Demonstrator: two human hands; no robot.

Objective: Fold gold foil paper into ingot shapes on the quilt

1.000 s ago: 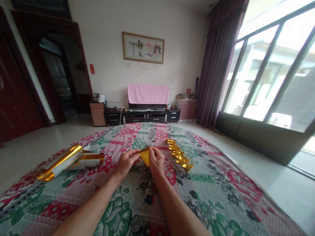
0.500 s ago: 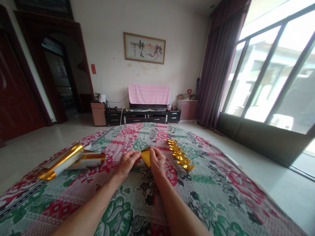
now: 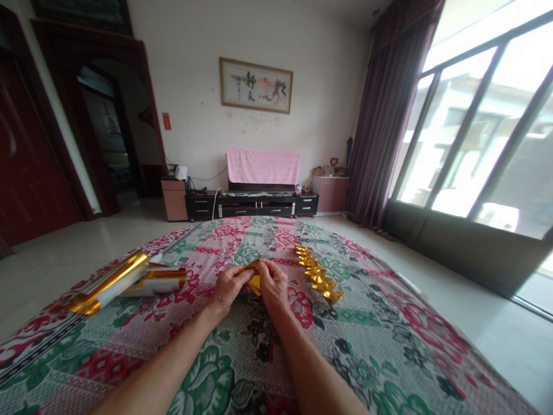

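Observation:
A small piece of gold foil paper (image 3: 254, 282) is held between both hands above the patterned cloth, partly folded and partly hidden by the fingers. My left hand (image 3: 228, 290) pinches its left side. On its right side, my right hand (image 3: 273, 283) grips the top edge with thumb and fingers. To the right stands a row of several folded gold paper ingots (image 3: 317, 272), close together and running away from me.
Rolled stacks of gold-and-white foil paper (image 3: 116, 279) lie on the left of the flowered cloth (image 3: 207, 377). Beyond the cloth's far edge are a black low cabinet (image 3: 254, 206) and a pink cloth (image 3: 263, 165) draped over something on it.
My left hand has shifted right, closer to my right hand. Less of the gold paper shows, and its top-left part is now bent over.

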